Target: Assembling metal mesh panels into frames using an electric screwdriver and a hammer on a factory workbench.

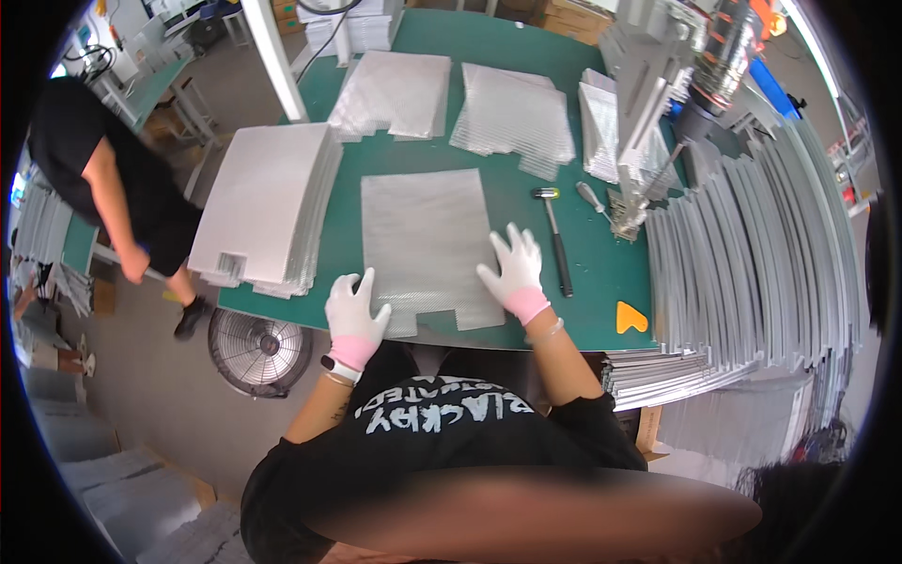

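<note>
A translucent, finely ribbed plastic sheet (pixel 427 235) with a notch in its near edge lies flat on the green tabletop (pixel 601 282) in front of me. My left hand (pixel 355 315), in a white glove with a pink cuff, rests at the sheet's near left edge with its fingers apart. At the right edge, my right hand (pixel 515 273) has its gloved fingers spread, touching or just over the sheet. Neither hand grips anything. A hammer (pixel 557 246) with a dark handle lies to the right of my right hand, and a screwdriver (pixel 591 197) lies beyond it.
A stack of white notched sheets (pixel 268 193) stands at the left, with clear sheet piles (pixel 395 89) at the back. A metal fixture (pixel 648 179) and upright grey panels (pixel 752 254) line the right. A yellow scraper-like piece (pixel 630 318), a floor fan (pixel 260 350) and another person (pixel 113 179) are nearby.
</note>
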A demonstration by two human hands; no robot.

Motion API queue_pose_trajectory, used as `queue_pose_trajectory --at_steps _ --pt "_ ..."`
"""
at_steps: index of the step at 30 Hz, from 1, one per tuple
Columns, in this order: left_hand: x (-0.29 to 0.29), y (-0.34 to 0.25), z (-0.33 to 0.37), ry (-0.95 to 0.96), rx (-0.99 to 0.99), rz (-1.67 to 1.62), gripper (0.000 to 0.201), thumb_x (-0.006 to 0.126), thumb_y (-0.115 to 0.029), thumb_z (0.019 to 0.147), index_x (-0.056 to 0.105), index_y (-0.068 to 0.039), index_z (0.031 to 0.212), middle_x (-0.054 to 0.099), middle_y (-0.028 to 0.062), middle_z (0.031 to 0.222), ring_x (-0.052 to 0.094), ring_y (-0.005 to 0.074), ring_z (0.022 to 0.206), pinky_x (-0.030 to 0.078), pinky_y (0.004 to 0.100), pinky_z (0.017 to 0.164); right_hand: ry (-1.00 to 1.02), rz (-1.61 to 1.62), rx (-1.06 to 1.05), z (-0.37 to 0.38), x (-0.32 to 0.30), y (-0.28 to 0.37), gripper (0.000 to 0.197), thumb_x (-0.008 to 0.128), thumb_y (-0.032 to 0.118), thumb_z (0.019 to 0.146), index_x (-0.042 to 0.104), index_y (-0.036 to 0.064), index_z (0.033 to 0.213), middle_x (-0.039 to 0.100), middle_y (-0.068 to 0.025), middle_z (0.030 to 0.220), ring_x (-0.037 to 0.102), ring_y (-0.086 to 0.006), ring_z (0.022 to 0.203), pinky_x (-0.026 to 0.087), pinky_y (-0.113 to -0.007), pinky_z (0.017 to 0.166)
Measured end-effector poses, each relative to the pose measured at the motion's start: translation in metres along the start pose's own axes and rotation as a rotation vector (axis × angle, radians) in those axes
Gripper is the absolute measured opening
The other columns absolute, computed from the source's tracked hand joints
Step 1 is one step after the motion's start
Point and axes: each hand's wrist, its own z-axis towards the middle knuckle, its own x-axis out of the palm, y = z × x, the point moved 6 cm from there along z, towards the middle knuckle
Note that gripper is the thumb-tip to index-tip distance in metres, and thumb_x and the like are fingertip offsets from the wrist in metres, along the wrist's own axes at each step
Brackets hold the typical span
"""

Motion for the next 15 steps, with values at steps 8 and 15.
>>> queue_pose_trajectory --at_steps 8,15 --pt "0.023 0.009 0.01 0.146 0.155 0.106 0.059 0.067 -0.029 0.082 0.056 -0.009 0.137 0.045 0.0193 0.146 0.033 0.0455 0.138 0.02 0.0567 0.118 -0.451 -0.329 0.701 0.114 -0.14 -0.227 0.097 0.075 0.058 0.07 0.044 0.005 0.145 0.045 -0.0257 0.146 0.037 -0.0428 0.139 0.033 -0.054 0.112" --pt "-0.008 -0.014 0.019 -0.065 0.117 0.016 0.064 0.071 -0.029 0.083 0.051 -0.004 0.139 0.038 0.0251 0.148 0.03 0.0463 0.139 0.02 0.0577 0.117 -0.228 -0.101 0.684 0.149 -0.138 -0.3 0.059 0.066 0.031 0.085 0.051 -0.0007 0.133 0.061 -0.035 0.121 0.061 -0.0453 0.116 0.05 -0.05 0.098"
